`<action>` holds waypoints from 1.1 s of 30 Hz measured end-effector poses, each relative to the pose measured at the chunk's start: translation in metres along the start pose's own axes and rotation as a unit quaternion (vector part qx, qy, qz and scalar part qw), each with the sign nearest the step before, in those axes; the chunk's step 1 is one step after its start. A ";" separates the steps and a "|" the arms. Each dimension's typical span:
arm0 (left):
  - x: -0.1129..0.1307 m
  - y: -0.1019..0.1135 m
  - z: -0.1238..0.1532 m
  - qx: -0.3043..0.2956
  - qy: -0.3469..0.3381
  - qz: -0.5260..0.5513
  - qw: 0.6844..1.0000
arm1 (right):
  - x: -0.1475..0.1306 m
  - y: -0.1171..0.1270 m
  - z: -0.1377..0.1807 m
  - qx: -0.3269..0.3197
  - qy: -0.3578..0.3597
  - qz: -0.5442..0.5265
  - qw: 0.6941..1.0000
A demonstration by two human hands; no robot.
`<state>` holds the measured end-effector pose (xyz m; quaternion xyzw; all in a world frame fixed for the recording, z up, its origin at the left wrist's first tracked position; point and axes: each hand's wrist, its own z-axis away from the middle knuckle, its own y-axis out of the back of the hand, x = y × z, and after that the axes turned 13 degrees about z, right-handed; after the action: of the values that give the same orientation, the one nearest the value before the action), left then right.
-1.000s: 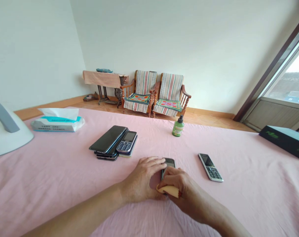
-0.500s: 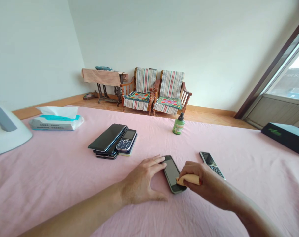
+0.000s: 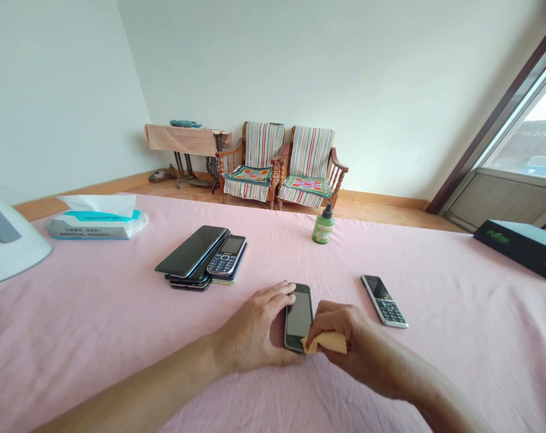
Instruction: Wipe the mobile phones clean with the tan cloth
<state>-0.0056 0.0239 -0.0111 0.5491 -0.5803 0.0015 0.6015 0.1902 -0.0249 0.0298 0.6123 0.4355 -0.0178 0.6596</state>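
A dark smartphone with a grey screen lies face up on the pink cloth. My left hand grips it along its left side, fingers at the top corner and thumb by the bottom edge. Bunched in the closed fingers of my right hand is a yellow wiping cloth, which touches the phone's lower right corner. To the right of that hand lies a silver and black keypad phone. A stack of phones sits to the left, with a large black smartphone and a dark blue keypad phone on top.
Farther back stands a green spray bottle. A tissue pack and part of a white appliance are on the left, a black box on the right. Beyond the pink-covered surface are two wooden chairs.
The smartphone has turned more upright in view, its lower end swinging left. My right hand and the yellow cloth have moved left along with it, uncovering the silver keypad phone's lower end.
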 end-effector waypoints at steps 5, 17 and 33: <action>-0.003 -0.001 0.000 0.014 -0.010 0.007 1.000 | -0.006 -0.013 -0.006 0.044 0.020 -0.003 0.999; -0.002 -0.001 0.000 0.015 -0.008 0.015 1.000 | -0.006 -0.009 -0.005 0.031 0.036 0.003 0.999; -0.002 0.000 0.002 0.007 -0.001 0.008 1.000 | 0.008 0.004 0.007 0.015 -0.078 0.070 0.994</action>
<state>-0.0073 0.0236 -0.0131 0.5484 -0.5850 0.0098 0.5974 0.2006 -0.0256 0.0275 0.6481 0.3381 -0.0257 0.6819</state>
